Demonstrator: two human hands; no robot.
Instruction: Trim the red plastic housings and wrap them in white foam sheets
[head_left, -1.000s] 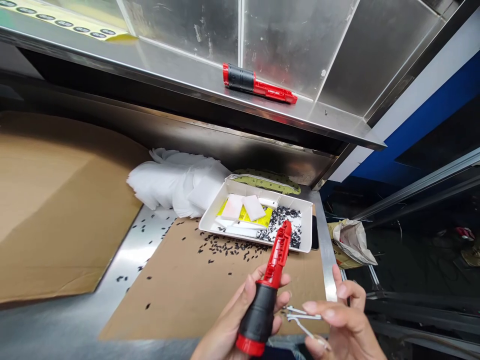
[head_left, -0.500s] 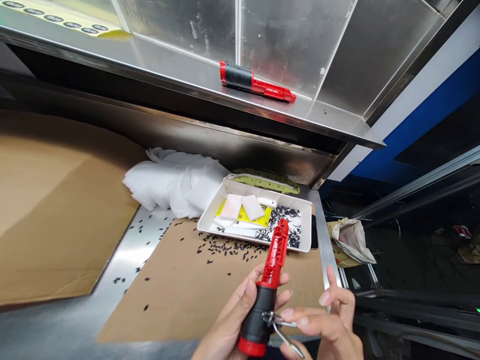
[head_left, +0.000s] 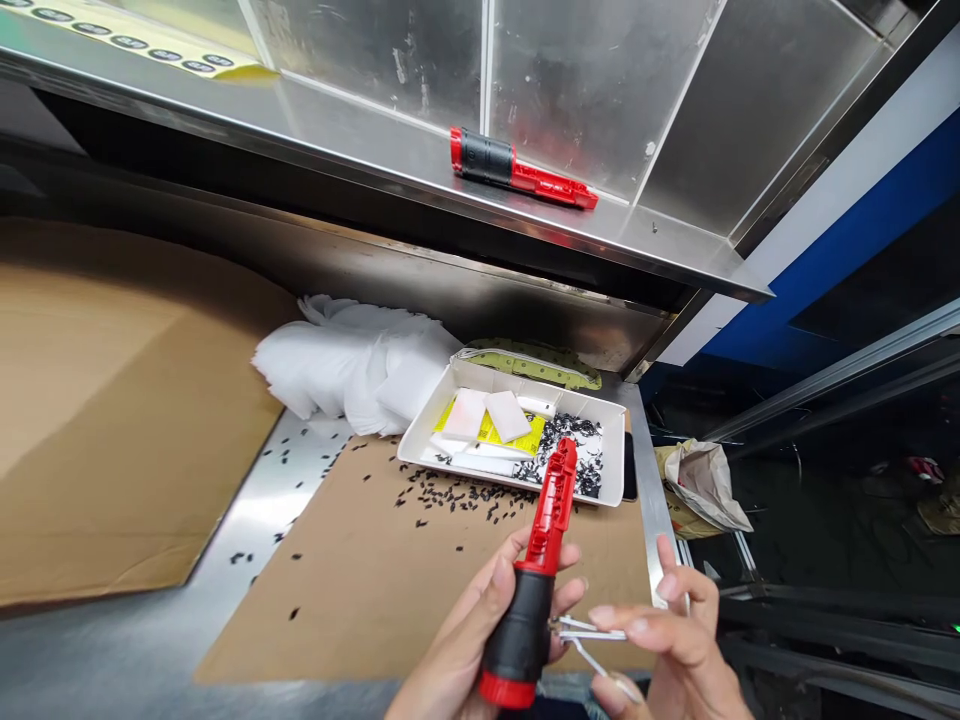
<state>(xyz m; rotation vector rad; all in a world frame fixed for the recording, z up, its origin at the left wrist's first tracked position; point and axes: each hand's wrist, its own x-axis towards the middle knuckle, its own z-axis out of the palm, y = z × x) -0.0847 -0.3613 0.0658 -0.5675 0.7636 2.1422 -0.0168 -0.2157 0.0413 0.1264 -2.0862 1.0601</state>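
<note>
My left hand [head_left: 469, 625] is wrapped round a red-and-black plastic tool housing [head_left: 534, 585], thick black barrel low and narrow red ribbed half pointing up and away. Beside the barrel's right side, my right hand [head_left: 675, 640] grips a small metal nail clipper [head_left: 592, 632] between thumb and fingers, its lever swung out. The clipper's jaws are close to the black barrel; whether they touch it I cannot tell. Under the housing lies a cardboard sheet [head_left: 360, 600] strewn with small black bits [head_left: 457, 497].
A white tray [head_left: 420, 462] holds pale pads, a yellow packet and black bits. White sheets [head_left: 352, 365] are piled behind it, near a green pouch [head_left: 532, 362]. A similar housing [head_left: 517, 170] lies on the metal shelf [head_left: 360, 150]. A large cardboard box [head_left: 120, 420] stands left.
My right hand has drawn the nail clipper slightly right, off the front of the black barrel to its side. The left hand and housing have hardly moved.
</note>
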